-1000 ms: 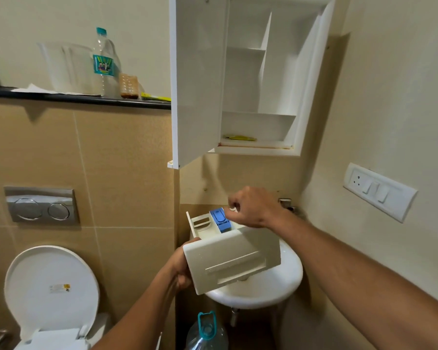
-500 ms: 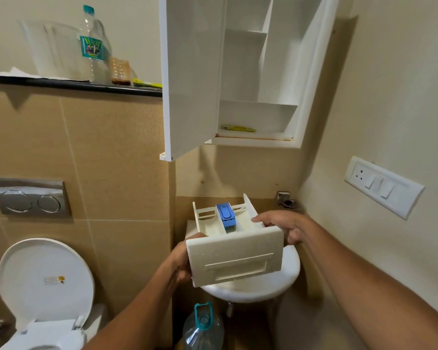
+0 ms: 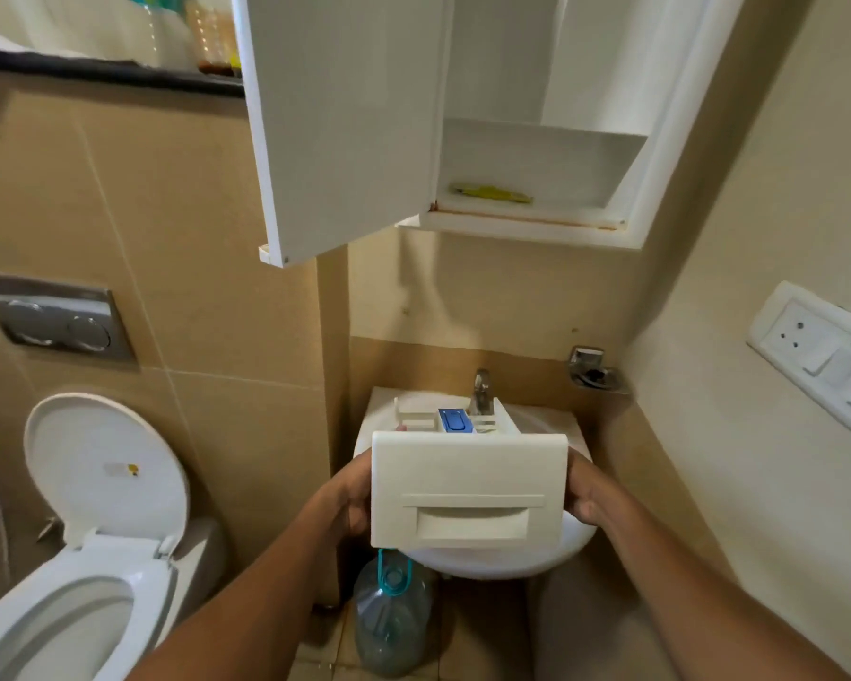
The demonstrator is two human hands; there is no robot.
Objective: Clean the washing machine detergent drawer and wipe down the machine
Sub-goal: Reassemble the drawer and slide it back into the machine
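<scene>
The white detergent drawer (image 3: pixel 467 484) is held level over a small white washbasin (image 3: pixel 576 538), its front panel with a recessed handle facing me. A blue siphon cap (image 3: pixel 454 421) sits in its middle compartment. My left hand (image 3: pixel 352 493) grips the drawer's left side and my right hand (image 3: pixel 583 493) grips its right side. The basin's chrome tap (image 3: pixel 480 390) stands just behind the drawer. The washing machine is out of view.
An open white wall cabinet (image 3: pixel 536 140) hangs above the basin, its door (image 3: pixel 335 125) swung out to the left. A toilet (image 3: pixel 89 548) with raised lid stands at left. A large water bottle (image 3: pixel 389 626) sits under the basin. A switch panel (image 3: pixel 821 356) is on the right wall.
My right hand left the blue cap and took hold of the drawer's right side. The drawer turned square to me and level, and my view tilted downward.
</scene>
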